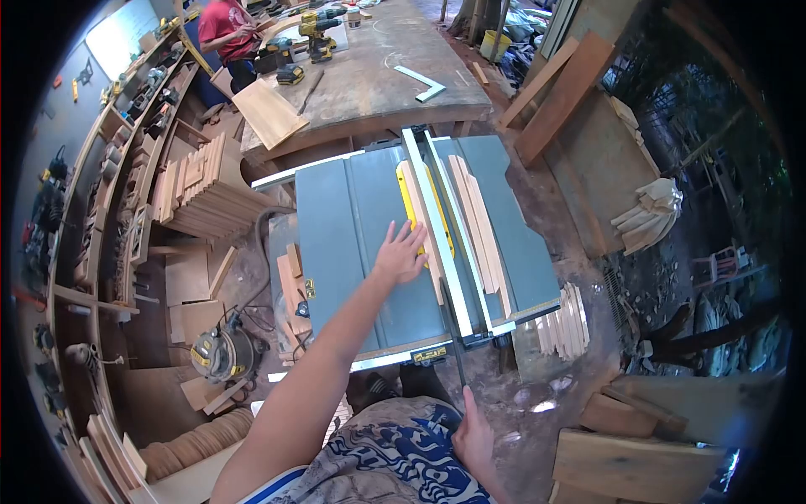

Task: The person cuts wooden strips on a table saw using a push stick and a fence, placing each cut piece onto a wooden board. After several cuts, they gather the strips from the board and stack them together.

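Note:
In the head view a grey table saw (332, 227) stands before me. A thin wood strip (412, 189) lies along the left side of its silver fence (437, 227), over the yellow throat plate (405, 193). My left hand (401, 252) is flat with fingers stretched out, its fingertips at the strip's left edge. The blade cannot be made out. My right hand (473, 433) is closed around the lower end of a long dark push stick (457, 323). The stick's far end reaches the near end of the strip beside the fence.
Several cut strips (478, 227) lie right of the fence. Behind the saw, a workbench (378, 63) holds a yellow drill (319, 34), a white square (424, 86) and a board (267, 113). A person in a red shirt (225, 25) stands back left. Stacked boards (197, 181) stand left.

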Demonstrator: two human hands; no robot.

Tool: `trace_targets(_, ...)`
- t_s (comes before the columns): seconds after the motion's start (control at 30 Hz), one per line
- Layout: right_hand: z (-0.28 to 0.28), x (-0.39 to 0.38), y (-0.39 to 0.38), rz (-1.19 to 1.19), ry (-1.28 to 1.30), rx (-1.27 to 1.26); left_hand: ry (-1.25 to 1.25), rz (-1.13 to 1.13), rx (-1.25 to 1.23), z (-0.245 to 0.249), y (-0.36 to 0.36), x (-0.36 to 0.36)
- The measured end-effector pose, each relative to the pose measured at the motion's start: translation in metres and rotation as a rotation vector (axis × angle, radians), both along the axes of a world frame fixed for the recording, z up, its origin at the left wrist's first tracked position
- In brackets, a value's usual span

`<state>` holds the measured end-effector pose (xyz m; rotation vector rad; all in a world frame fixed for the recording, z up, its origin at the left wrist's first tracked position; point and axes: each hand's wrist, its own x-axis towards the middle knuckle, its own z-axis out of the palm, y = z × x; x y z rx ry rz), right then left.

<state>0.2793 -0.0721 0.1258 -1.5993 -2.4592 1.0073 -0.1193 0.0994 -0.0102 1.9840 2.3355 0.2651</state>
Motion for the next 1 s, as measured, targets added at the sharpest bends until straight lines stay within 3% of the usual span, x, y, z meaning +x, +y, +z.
trace_targets(0.3,0.007,-0.072,0.062,0.007,0.071,0.005,0.148,-0.007,-0.23,0.023,0.073,-0.076)
trace_targets(0.4,0.014,-0.1,0.085,-0.01,-0.048,-0.143,0.148,0.031,-0.217,0.017,0.095,-0.096)
trace_targets(0.87,-0.014,-0.21,0.187,0.076,0.098,-0.085,-0.098,0.261,-0.279,0.009,0.181,-0.188)
trace_targets(1.0,-0.024,-0.244,0.22,0.099,0.11,-0.04,-0.182,0.327,-0.157,-0.023,0.211,-0.226)
